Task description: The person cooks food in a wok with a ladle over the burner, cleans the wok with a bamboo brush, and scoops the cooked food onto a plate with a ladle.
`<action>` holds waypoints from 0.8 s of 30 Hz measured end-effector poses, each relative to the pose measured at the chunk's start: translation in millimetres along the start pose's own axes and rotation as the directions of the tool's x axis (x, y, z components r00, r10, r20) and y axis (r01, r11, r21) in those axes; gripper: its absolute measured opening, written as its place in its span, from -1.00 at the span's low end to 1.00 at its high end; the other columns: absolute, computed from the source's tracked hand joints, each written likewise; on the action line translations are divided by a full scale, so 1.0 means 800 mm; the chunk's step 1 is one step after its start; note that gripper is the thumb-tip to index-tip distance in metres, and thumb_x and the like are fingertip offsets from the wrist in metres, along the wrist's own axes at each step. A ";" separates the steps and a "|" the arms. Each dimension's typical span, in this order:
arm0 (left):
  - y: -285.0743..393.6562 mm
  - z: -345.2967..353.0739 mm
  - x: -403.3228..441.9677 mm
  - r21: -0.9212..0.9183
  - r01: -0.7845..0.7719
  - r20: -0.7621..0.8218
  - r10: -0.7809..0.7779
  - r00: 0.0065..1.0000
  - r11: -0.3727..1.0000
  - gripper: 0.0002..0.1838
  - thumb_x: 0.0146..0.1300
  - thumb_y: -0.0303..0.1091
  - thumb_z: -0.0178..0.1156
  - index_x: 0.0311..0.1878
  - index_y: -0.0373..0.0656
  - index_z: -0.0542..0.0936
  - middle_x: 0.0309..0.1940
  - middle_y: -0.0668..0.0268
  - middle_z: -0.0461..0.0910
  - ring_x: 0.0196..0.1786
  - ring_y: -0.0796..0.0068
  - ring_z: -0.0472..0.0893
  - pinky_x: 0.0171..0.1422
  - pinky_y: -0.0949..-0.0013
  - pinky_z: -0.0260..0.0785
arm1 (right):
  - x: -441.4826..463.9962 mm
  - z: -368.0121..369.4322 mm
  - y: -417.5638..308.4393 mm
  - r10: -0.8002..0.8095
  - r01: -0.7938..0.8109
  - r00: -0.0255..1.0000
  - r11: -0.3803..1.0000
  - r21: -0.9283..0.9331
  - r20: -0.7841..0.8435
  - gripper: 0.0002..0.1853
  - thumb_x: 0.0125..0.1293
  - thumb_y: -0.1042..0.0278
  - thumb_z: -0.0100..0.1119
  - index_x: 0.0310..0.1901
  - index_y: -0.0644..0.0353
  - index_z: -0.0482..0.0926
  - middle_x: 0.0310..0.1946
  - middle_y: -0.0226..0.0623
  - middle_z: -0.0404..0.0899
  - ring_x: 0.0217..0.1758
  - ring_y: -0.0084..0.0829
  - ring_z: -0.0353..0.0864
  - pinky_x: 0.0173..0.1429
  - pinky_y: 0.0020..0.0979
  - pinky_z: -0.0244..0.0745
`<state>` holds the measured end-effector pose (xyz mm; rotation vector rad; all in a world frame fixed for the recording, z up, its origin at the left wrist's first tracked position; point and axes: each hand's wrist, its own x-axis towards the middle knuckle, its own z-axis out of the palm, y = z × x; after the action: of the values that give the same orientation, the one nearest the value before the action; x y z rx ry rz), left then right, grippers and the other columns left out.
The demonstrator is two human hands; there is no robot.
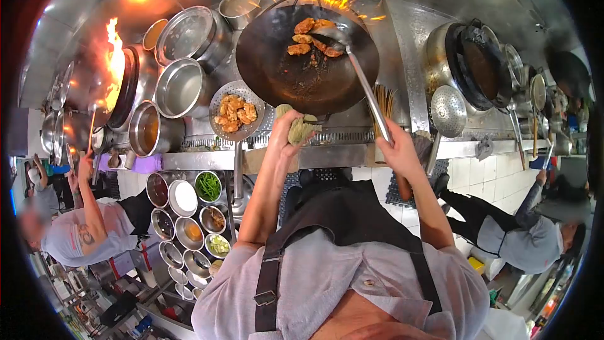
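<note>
A large dark wok (283,75) stands over a burner, with flames rising behind its far rim. Several browned meat pieces (303,39) lie on its far side. My left hand (286,132) is closed round a greenish folded cloth (303,130) at the wok's near rim; whether the cloth covers a handle is hidden. In my right hand (400,146) is the long handle of a metal wok ladle (362,82), its bowl down in the wok beside the meat. More browned pieces (234,113) sit in a perforated strainer (217,96) left of the wok.
Metal pots (181,88) crowd the left of the stove. Ingredient bowls (189,233) stand at lower left. A bamboo brush (384,102) and a skimmer (448,112) are to the right. One co-worker (94,233) works at a flaming wok on the left; another person (522,233) is on the right.
</note>
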<state>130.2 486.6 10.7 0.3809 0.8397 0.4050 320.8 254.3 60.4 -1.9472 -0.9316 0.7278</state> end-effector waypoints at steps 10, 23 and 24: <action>-0.057 -0.055 -0.003 0.396 -0.424 0.132 0.406 0.904 0.815 -0.77 0.12 -0.59 0.14 -0.11 -0.32 0.49 -0.32 0.15 0.61 -0.35 0.27 0.68 -0.33 0.17 0.65 | -0.005 0.130 -0.069 0.396 -0.289 0.914 0.490 0.822 0.086 -0.86 0.52 0.39 0.04 -0.03 0.24 0.36 -0.57 -0.47 0.33 -0.75 -0.63 0.23 -0.67 -0.47 0.20; -0.029 -0.062 -0.013 0.041 0.036 0.077 -0.039 0.996 0.999 -0.73 0.26 -0.30 0.21 0.00 -0.13 0.51 -0.10 0.17 0.62 -0.10 0.24 0.63 0.00 0.07 0.57 | 0.050 0.124 -0.089 -0.044 -0.540 0.836 -0.240 0.807 0.547 -0.78 0.54 0.40 -0.01 0.07 0.36 0.35 -0.52 -0.50 0.32 -0.64 -0.73 0.26 -0.56 -0.61 0.24; -0.025 -0.061 -0.012 0.047 0.034 0.080 -0.037 0.996 0.998 -0.72 0.26 -0.31 0.20 0.01 -0.15 0.51 -0.11 0.16 0.63 -0.10 0.23 0.64 -0.01 0.06 0.58 | 0.046 0.121 -0.086 -0.057 -0.544 0.836 -0.212 0.812 0.546 -0.79 0.54 0.39 0.00 0.06 0.34 0.37 -0.52 -0.51 0.32 -0.65 -0.74 0.26 -0.57 -0.61 0.24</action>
<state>90.6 472.9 -22.3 0.4212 0.7762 0.3357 244.3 352.0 68.3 -0.3689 0.1616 1.5440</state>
